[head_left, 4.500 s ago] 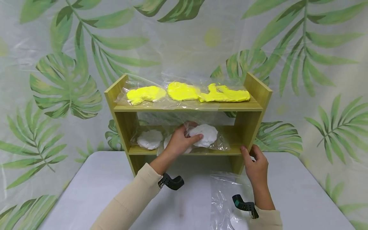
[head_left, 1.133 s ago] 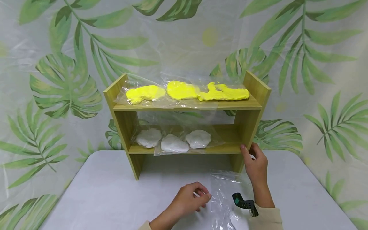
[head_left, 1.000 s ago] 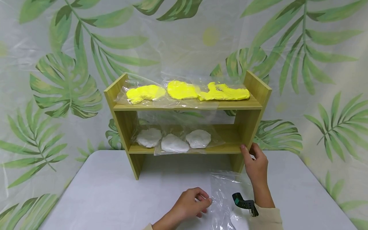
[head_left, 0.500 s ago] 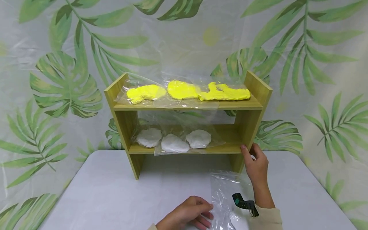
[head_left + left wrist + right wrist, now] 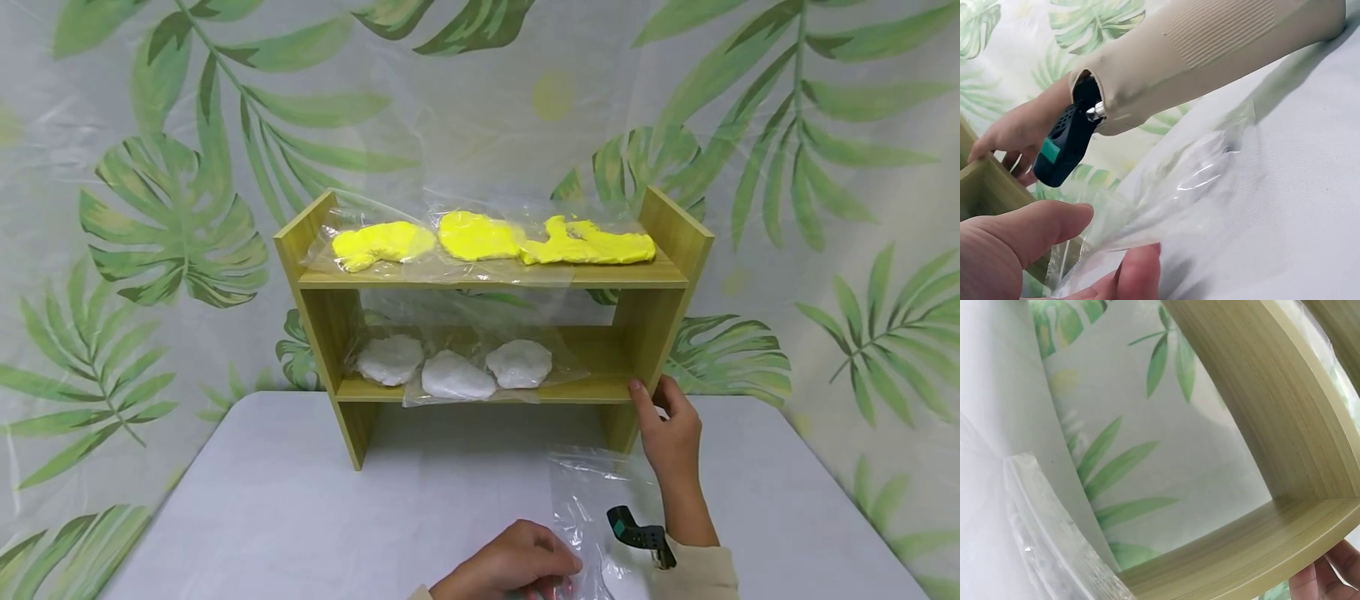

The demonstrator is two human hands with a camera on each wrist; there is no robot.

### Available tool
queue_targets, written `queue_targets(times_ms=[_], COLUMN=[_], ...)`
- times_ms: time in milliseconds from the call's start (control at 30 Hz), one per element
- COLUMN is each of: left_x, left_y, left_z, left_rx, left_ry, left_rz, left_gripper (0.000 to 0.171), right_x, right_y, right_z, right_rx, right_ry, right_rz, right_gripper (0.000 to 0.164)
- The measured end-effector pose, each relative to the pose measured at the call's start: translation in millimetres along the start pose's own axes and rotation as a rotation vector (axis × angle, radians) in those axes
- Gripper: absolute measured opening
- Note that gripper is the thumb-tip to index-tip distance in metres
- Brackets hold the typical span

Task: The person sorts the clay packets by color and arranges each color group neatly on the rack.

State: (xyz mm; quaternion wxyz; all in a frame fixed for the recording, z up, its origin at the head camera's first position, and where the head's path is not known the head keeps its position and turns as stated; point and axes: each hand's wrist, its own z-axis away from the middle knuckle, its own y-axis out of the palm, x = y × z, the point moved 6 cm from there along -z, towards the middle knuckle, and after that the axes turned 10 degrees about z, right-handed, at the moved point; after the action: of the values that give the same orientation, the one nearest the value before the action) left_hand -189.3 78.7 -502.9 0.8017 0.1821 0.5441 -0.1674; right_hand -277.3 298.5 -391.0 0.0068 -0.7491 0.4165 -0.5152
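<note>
My right hand (image 5: 672,437) holds the right side panel of a two-tier wooden shelf (image 5: 600,387), thumb at its front edge. In the right wrist view its fingers (image 5: 1332,578) lie against the panel's edge. My left hand (image 5: 517,560) is low at the left edge of a clear zip bag (image 5: 581,500) on the table. The left wrist view shows the thumb and fingers apart beside the bag's film (image 5: 1197,181). A white lump (image 5: 619,575) shows in that bag, partly hidden by my right sleeve.
Three bagged yellow lumps (image 5: 480,237) lie along the top tier. On the lower tier sit three bagged white lumps (image 5: 456,377), toward its left and middle. The white table (image 5: 285,500) ends at a leaf-patterned backdrop (image 5: 480,100).
My left hand released a bagged white lump on the lower tier, came down to the table and moved right to the clear bag's edge. My right hand has stayed on the shelf.
</note>
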Motion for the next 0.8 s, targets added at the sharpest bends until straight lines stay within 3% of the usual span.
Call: queue_targets(times_ms=[133, 400, 800], left_x=[-1.1, -0.6, -4.7], left_y=[4.0, 4.2, -27.5], left_z=[-1.2, -4.3, 11.5], left_rx=[-0.018, 0.017, 0.003], left_ry=[0.019, 0.092, 0.173], left_rz=[-0.014, -0.013, -0.096], left_gripper=[0.018, 0.010, 0.006], right_x=[-1, -1, 1], right_y=[1, 0, 0], right_z=[0, 0, 0], right_rx=[0.001, 0.002, -0.001], right_ry=[-0.003, -0.011, -0.012], right_rz=[-0.002, -0.001, -0.021], right_gripper=[0.032, 0.034, 0.032])
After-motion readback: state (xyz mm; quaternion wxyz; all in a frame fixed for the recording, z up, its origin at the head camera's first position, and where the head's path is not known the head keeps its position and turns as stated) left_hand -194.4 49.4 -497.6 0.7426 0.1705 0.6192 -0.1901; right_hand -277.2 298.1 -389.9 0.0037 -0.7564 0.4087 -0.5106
